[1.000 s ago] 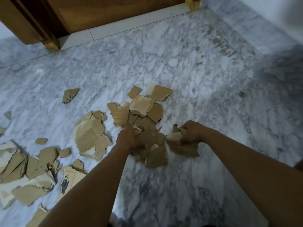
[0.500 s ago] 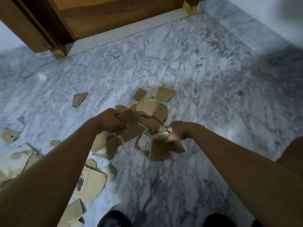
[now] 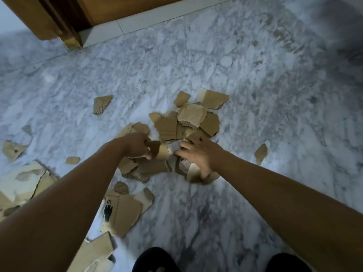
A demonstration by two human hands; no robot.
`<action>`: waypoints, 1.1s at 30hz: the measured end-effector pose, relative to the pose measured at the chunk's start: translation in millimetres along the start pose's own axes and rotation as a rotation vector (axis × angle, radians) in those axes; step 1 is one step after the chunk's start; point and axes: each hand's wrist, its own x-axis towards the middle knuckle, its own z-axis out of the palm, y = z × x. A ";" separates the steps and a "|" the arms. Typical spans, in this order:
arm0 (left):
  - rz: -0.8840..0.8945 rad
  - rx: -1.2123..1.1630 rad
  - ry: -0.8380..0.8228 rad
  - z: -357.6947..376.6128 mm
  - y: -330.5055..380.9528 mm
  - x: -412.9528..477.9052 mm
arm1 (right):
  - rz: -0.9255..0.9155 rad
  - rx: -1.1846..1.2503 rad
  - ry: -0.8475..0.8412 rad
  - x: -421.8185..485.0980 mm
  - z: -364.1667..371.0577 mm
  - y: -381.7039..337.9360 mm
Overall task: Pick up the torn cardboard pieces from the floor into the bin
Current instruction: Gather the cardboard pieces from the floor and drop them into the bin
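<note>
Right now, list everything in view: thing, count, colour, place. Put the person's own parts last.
central cardboard pile: many torn pieces, brown, mid-floor, partly under the hands
printed piece: one, brown with a black hand mark, lower left
left-side scraps: several, brown and pale, left edge
stray piece: one, brown, right of the pile
stray scrap: one, brown, up-left of the pile
floor: grey-white marble
door: wooden, brown, top
bin: none in view
left hand: gripping cardboard
right hand: fingers spread over pieces
feet: two, dark, bottom edge
</note>
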 end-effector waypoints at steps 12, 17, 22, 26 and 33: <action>-0.001 -0.199 0.163 -9.9 -15.9 -10.2 | 0.161 0.340 0.128 1.5 -22.1 2.3; -0.001 -0.225 0.261 -28.8 8.8 -10.7 | 0.537 1.118 0.371 -48.8 -35.8 62.3; 0.133 -0.170 0.127 -28.3 73.2 8.7 | 0.747 0.963 0.006 -101.1 -12.7 126.0; 0.219 -0.087 0.041 -21.1 129.0 45.1 | 0.853 0.804 -0.151 -112.4 26.6 127.4; 0.284 0.098 0.229 13.6 159.6 110.6 | 0.921 0.722 0.154 -109.0 83.9 119.8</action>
